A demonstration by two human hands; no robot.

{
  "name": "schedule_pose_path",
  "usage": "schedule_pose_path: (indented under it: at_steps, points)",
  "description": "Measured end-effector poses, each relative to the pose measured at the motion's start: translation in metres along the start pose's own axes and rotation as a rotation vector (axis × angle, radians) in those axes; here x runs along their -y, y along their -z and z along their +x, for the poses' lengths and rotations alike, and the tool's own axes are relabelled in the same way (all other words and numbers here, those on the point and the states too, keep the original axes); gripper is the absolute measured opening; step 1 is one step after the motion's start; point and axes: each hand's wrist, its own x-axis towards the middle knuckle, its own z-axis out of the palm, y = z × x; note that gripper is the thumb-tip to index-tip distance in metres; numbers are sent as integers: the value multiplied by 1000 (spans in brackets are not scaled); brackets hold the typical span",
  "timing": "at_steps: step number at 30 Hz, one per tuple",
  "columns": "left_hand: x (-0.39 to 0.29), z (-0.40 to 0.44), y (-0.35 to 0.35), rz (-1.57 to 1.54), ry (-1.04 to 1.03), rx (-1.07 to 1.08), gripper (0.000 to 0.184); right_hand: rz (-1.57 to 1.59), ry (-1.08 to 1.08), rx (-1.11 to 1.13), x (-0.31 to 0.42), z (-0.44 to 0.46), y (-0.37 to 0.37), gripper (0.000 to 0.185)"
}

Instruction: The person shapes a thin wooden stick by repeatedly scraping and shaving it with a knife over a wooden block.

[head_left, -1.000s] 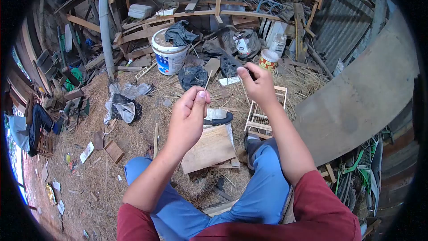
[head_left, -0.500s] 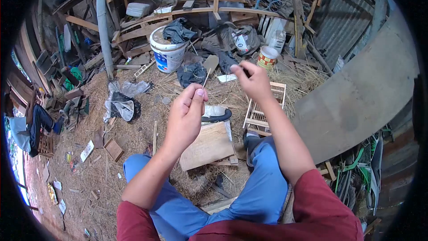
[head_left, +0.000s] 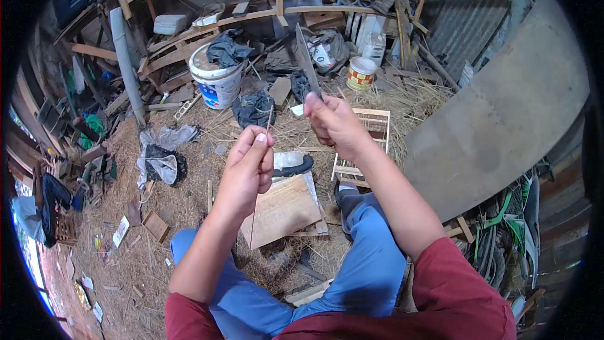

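Note:
In front of me my left hand (head_left: pixel 246 167) is closed, pinching a thin wooden stick (head_left: pixel 271 117) between thumb and fingers. The stick points up, and its lower end hangs below the fist. To its right, my right hand (head_left: pixel 336 124) is wrapped round the handle of a long-bladed knife (head_left: pixel 307 60), whose blade stands almost upright, leaning left. The blade and the stick are apart. Below the hands, a flat wooden board (head_left: pixel 283 209) lies tilted near my knees. A small slatted wooden frame (head_left: pixel 379 113) stands beyond my right forearm.
A white bucket (head_left: pixel 217 85) with dark cloth over it stands ahead, near a red-and-yellow tin (head_left: pixel 360 75). A large curved sheet (head_left: pixel 497 119) fills the right side. Straw and scraps cover the ground. A small wooden tray (head_left: pixel 155 225) lies at left.
The scene has shifted left and slightly down with the view. The knife blade now shows clearly, upright above my right hand. The stick's lower end now shows below my left fist.

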Motion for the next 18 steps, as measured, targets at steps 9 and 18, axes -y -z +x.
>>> schedule_pose_path:
  at_steps: [9,18]
  points:
    - [9,18,-7,-14,81,39,17,-110,31,2,6,5,-6,21]
    - [16,30,-9,54,129,102,15,-156,111,-19,-2,7,9,17]
